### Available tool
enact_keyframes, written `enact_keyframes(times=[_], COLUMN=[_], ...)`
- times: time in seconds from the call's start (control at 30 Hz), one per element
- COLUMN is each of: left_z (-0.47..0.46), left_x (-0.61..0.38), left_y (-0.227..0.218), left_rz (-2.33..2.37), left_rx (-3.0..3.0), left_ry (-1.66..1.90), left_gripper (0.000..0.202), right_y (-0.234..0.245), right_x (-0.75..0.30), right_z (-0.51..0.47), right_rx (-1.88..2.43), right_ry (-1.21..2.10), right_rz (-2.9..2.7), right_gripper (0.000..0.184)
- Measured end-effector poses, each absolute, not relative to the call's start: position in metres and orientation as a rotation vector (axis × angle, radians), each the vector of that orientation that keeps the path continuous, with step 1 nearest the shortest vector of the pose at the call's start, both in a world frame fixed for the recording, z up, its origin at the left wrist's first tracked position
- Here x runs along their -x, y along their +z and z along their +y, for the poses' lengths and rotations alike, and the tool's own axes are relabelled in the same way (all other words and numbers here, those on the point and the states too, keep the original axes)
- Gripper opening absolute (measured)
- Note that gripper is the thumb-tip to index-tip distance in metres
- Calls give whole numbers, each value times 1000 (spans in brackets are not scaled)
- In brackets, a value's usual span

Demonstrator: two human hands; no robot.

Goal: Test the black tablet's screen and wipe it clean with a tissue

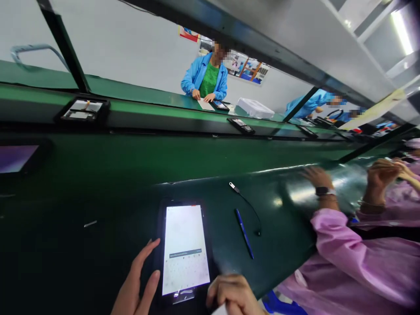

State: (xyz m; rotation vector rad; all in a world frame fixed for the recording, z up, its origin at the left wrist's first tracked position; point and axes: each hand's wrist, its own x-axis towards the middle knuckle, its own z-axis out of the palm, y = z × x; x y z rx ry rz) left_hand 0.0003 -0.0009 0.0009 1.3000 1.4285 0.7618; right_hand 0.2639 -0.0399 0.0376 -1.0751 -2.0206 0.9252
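A black-framed tablet (185, 249) lies face up on the dark green bench, its screen lit white with an on-screen keyboard in the lower half. Beside its left edge is my left hand (139, 280), thumb and fingers spread, with nothing between them. My right hand (234, 293) is curled at the tablet's lower right corner. A white edge (220, 309) shows under its fingers at the bottom of the picture, too cut off to identify. Right of the tablet lie a blue pen (244, 234) and a short black cable (251, 205) with a light-coloured plug.
A co-worker in a pink sleeve (331, 221) reaches over the bench at right. Behind the bench runs a green ledge (157, 111) bearing opened devices (83, 109). Another screen (16, 158) is at far left. A person in blue (203, 78) works opposite. A small strip (90, 223) lies left.
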Motion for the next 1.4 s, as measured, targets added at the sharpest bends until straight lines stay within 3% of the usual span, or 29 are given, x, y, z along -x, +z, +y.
enact_keyframes(times=[0.2,0.6,1.13,1.4], left_z=[-4,-7,-8,-12], left_x=[-13,-10,-25,-27], left_y=[23,11,-8,7], left_rz=[1437,1387,1456,1476], left_rx=[-1371,-1586,-1880,-1709], left_ry=[762,686,673,622], left_gripper=[50,50,82,69], right_y=[33,38,-2,-7], right_x=[-278,-291,-285,-289], right_z=[-5,11,-11,-13], right_rx=[1123,1168,1248,1207], right_ry=[820,763,697,692], right_rz=[-2062,-1933,-1373,-1426], right_gripper=[13,22,27,27])
